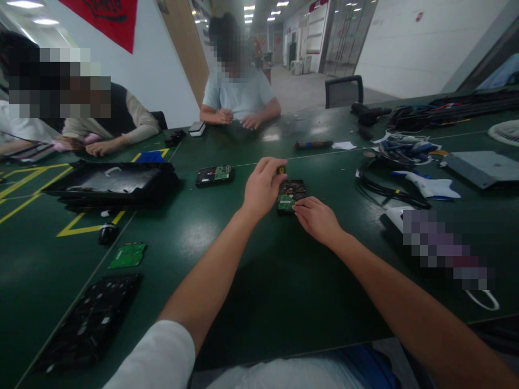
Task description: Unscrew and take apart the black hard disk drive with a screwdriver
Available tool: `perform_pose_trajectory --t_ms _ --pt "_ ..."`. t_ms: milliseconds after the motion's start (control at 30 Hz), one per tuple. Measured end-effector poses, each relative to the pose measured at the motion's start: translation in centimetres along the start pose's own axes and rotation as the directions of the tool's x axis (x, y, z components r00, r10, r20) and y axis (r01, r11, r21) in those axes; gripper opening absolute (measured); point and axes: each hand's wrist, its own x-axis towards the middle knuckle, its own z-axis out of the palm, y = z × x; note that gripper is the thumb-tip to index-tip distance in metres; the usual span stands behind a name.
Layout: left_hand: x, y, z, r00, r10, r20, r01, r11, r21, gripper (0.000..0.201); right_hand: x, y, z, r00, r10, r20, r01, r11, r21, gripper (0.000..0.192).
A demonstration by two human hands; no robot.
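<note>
In the head view, a hard drive (pixel 291 195) is being worked on near the middle of the dark green table (pixel 243 259), circuit board side up. The left hand (pixel 263 186) is being held over the drive's left far corner, its fingers (pixel 272 165) curled closed around a small dark tool with a yellow band (pixel 281 169), which is being kept upright on the drive. The right hand (pixel 316 218) is being rested on the drive's near right edge, its fingers loosely bent and pressed flat against the casing, with nothing gripped.

A second hard drive (pixel 214 175) is lying to the left, well apart. Farther left, a black tray (pixel 111 183) is being left on the table, and a loose green circuit board (pixel 128 255) is lying nearer, beside a small black mouse-like object (pixel 108 233). Cables (pixel 389 189) are being kept in a heap to the right. Two other people are being seated at the far side, their hands on the table.
</note>
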Motion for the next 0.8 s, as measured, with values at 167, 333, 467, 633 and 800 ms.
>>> perform_pose_trajectory --t_ms 167,333,467,633,800 --pt "-0.1 -0.3 0.2 0.997 -0.06 0.043 0.057 0.995 0.082 0.038 0.0 0.0 0.1 1.0 0.002 0.001 -0.002 1.0 -0.009 0.027" --pt "-0.4 -1.0 1.0 0.991 -0.133 -0.018 0.131 0.987 -0.091 0.048 0.0 0.0 0.1 1.0 0.005 -0.011 -0.005 1.0 -0.004 0.026" --pt "-0.4 -1.0 1.3 0.991 -0.137 0.008 0.135 0.963 -0.235 0.042 0.0 -0.1 0.0 1.0 0.0 -0.009 0.0 1.0 -0.003 0.026" --pt "-0.1 -0.6 0.5 0.997 -0.034 0.063 0.045 0.983 -0.177 0.028 0.0 -0.1 -0.1 1.0 0.004 0.009 -0.004 1.0 -0.013 0.027" --pt "0.0 -0.2 -0.2 1.0 -0.018 0.006 0.018 0.998 0.063 0.03 0.0 -0.1 -0.1 1.0 0.005 0.005 -0.005 1.0 0.0 0.027"
